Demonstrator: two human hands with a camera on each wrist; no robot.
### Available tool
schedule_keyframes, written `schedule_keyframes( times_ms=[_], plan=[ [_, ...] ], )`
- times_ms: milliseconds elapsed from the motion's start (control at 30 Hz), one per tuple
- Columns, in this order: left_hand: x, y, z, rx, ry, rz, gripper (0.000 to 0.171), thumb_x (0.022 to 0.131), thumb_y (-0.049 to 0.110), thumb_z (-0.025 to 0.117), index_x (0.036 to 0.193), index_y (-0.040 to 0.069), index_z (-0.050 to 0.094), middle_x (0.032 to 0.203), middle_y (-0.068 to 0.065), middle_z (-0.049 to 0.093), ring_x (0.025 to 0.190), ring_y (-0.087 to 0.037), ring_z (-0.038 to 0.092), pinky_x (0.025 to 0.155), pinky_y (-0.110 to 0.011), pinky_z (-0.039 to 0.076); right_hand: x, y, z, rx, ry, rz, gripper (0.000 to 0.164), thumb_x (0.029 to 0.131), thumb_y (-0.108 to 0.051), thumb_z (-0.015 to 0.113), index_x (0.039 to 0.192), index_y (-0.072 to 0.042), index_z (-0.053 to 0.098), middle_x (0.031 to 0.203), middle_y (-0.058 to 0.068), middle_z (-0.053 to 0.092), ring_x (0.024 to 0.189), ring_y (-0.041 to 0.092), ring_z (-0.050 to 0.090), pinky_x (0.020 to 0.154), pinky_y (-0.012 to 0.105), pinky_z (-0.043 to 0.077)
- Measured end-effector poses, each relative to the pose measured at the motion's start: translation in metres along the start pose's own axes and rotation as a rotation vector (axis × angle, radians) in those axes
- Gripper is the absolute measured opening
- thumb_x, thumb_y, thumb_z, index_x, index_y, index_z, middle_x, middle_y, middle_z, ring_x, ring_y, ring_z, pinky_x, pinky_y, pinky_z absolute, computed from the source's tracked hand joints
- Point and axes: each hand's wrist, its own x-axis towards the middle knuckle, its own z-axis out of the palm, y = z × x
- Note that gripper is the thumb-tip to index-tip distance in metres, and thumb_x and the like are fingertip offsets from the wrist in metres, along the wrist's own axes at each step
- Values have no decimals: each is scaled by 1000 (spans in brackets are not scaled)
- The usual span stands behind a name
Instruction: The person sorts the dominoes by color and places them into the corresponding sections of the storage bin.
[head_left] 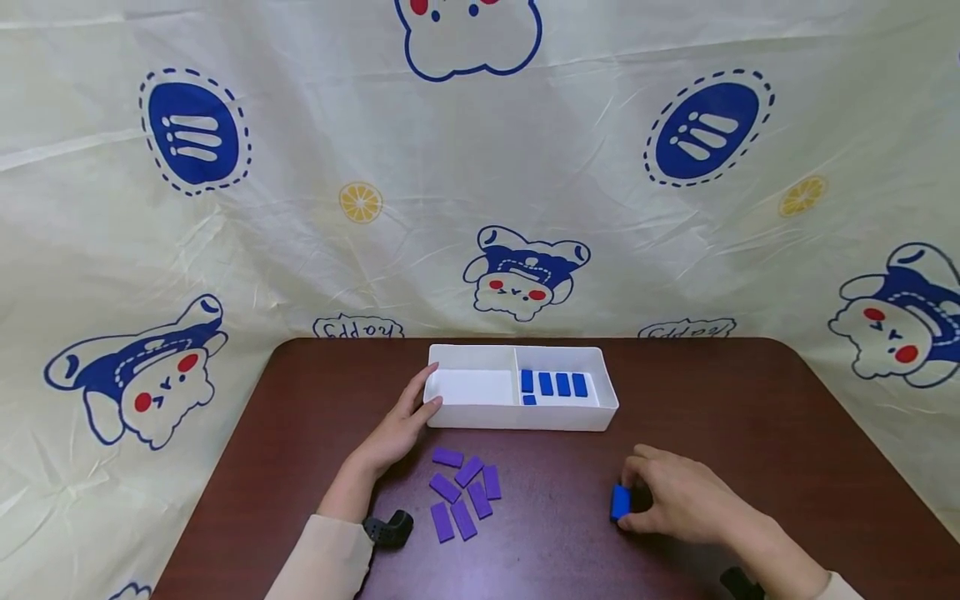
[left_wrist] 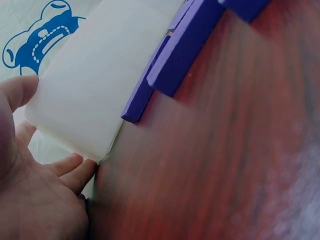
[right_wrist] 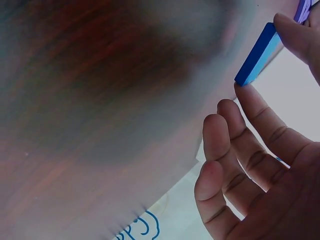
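Observation:
My right hand (head_left: 678, 496) pinches a small blue rectangular block (head_left: 620, 502) between thumb and index finger, low over the table's right side. In the right wrist view the blue block (right_wrist: 256, 54) spans thumb tip to index fingertip, and the other fingers (right_wrist: 216, 137) stay off it. My left hand (head_left: 397, 429) touches the left end of a white two-compartment box (head_left: 517, 417), thumb by the front corner, fingers spread along the end. Several blue blocks (head_left: 563, 384) lie in the box's right compartment; its left one holds none.
Several purple blocks (head_left: 463, 520) lie loose on the dark wooden table (head_left: 547, 542), in front of the box and right of my left forearm. A printed cloth (head_left: 420, 275) hangs behind the table's far edge. A black band (head_left: 390, 529) sits at my left wrist.

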Motion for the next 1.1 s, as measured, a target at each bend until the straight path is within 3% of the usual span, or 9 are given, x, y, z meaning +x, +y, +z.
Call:
schedule_keyframes(
  times_ms=[200, 367, 700, 1100],
  plan=[
    [-2, -3, 1, -13, -1, 6, 62, 111, 27, 48, 165, 35, 18, 172, -10, 19, 154, -31, 28, 124, -52, 23, 4, -3, -3, 1, 2, 2, 42, 71, -56, 89, 91, -29, 65, 86, -14, 50, 72, 2, 45, 61, 24, 39],
    [-2, -2, 1, -13, 0, 5, 64, 111, 27, 48, 166, 31, 16, 172, -10, 20, 152, -29, 31, 123, -52, 24, 10, -4, -11, -39, 31, -16, 41, 72, -56, 89, 92, -29, 66, 89, -16, 51, 77, 3, 48, 66, 28, 46],
    [-1, -2, 2, -27, -4, -1, 62, 111, 30, 48, 164, 39, 18, 172, -9, 20, 152, -29, 31, 123, -54, 25, 22, -7, -39, -45, 88, -62, 36, 75, -47, 90, 100, -26, 73, 95, -15, 58, 81, 3, 54, 72, 32, 52],
    [0, -2, 1, -12, -5, -3, 62, 111, 32, 49, 164, 40, 18, 174, -7, 14, 156, -29, 24, 125, -55, 23, 50, -12, -72, -8, 55, -46, 42, 81, -45, 87, 110, -16, 77, 102, -5, 65, 88, 13, 61, 80, 39, 56]
  ],
)
